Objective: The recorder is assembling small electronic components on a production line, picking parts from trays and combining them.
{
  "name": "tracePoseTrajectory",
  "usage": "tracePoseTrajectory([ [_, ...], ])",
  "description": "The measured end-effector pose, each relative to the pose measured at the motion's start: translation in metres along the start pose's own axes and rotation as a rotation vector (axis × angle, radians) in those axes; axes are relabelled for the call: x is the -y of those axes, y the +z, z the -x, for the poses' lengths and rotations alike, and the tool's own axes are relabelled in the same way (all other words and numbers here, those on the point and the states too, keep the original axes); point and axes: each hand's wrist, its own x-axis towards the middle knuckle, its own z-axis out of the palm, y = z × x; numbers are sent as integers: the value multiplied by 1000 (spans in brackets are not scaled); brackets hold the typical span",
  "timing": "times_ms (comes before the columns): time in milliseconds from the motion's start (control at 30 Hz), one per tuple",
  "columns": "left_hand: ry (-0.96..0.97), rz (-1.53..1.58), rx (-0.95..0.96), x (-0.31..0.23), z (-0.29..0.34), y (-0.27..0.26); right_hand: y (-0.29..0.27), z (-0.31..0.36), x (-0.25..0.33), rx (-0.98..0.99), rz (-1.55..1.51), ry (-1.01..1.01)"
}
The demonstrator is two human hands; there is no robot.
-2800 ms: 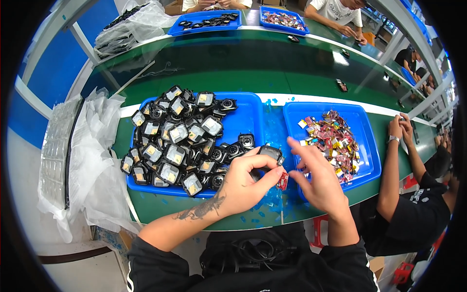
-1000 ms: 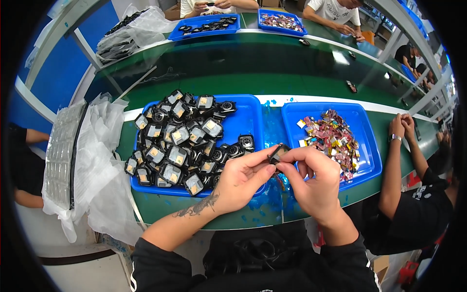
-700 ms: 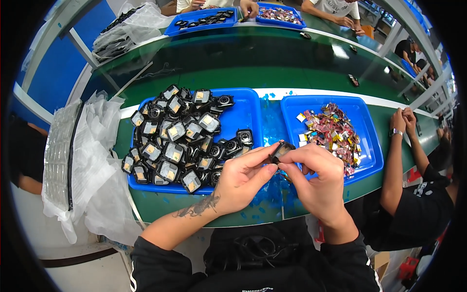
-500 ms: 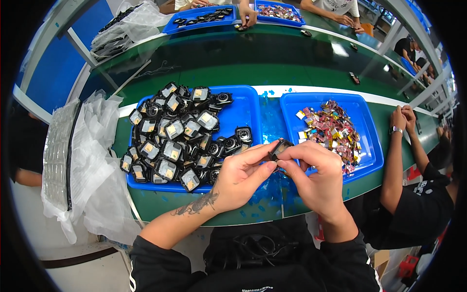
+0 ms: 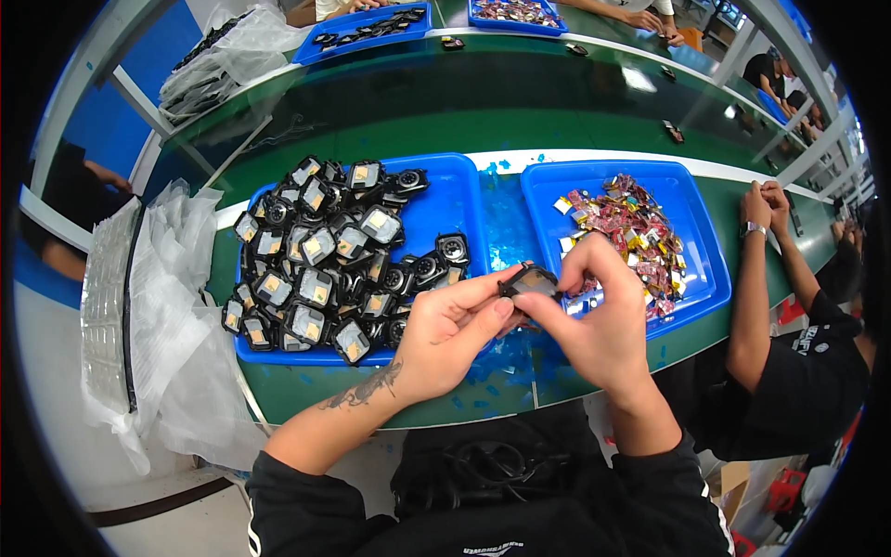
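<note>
Between my two hands, above the front of the bench, is a small black watch case [image 5: 535, 280], tilted so its inner face shows. My left hand [image 5: 447, 336] grips its left edge between thumb and fingers. The thumb and fingers of my right hand [image 5: 603, 320] pinch it from the right. To the left stands a blue tray [image 5: 444, 209] heaped with similar black watch cases [image 5: 316, 243], several showing round lens-like backs. Right of my hands, another blue tray [image 5: 703, 251] holds a pile of small red circuit boards [image 5: 635, 223] with yellow and white parts.
Blue film scraps [image 5: 506, 223] litter the green bench between the trays. Stacked clear plastic trays in white wrap [image 5: 176, 306] stand at the left. Beyond runs a green conveyor [image 5: 390, 111] carrying a few black cases. A co-worker's hands [image 5: 763, 206] are close on the right.
The watch case has turned, so more of its inner face shows, and my right thumb now lies along its lower edge. Across the conveyor, a co-worker's hand has left a case.
</note>
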Motion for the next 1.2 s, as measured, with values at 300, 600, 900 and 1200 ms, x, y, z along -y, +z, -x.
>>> tracePoseTrajectory([
  [300, 249, 78, -140, -6, -4, 11, 25, 22, -6, 270, -702, 435],
  [600, 661, -623, -180, -7, -3, 4, 20, 27, -4, 143, -514, 337],
  [900, 642, -823, -112, -10, -4, 3, 2, 25, 10, -98, 13, -263],
  [1200, 812, -1073, -83, -10, -5, -1, -17, 44, -8, 108, -568, 211],
])
